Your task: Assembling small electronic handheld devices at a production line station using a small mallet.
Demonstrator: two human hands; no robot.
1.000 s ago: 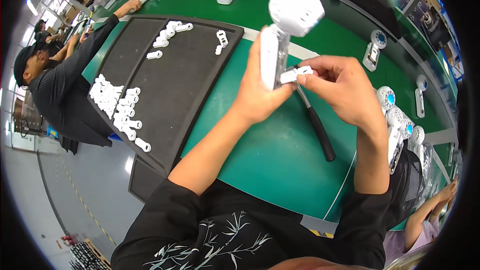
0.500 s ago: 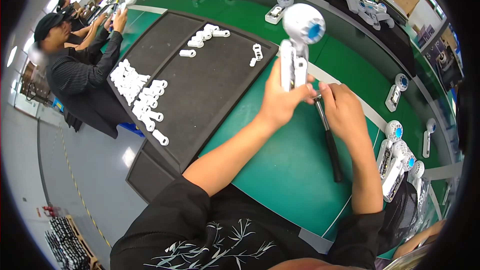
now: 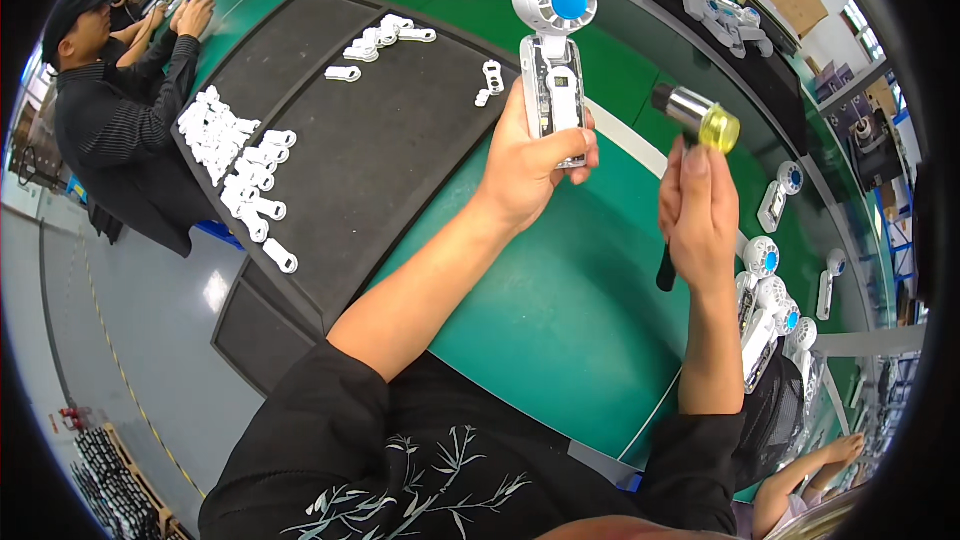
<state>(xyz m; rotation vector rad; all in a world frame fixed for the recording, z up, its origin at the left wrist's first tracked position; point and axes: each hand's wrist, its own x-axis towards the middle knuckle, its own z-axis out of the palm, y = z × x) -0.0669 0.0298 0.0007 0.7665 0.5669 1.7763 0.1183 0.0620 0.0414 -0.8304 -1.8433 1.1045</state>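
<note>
A white handheld fan [image 3: 548, 48] with a blue hub stands upright in my left hand [image 3: 527, 168], whose fingers wrap around the lower end of its handle. The handle's housing is uncovered, and a small white elongated cover piece [image 3: 564, 100] lies against it. My right hand [image 3: 702, 215] is closed on a small mallet [image 3: 690, 110], held to the right of the fan and apart from it. The mallet has a metal head with a clear yellow face and a dark face; part of its black handle shows below the hand.
At left lies a black tray [image 3: 390, 150] with piles of white cover pieces [image 3: 215, 135]. Several fans [image 3: 765, 315] are heaped at right, beside my forearm. More fans rest along the green conveyor [image 3: 640, 50]. A co-worker [image 3: 110, 120] works at far left; another person's arms [image 3: 810, 475] show at lower right.
My left hand has turned the fan so its blue hub shows more fully. My right hand has raised the mallet head and moved it away from the fan. The view has shifted slightly.
</note>
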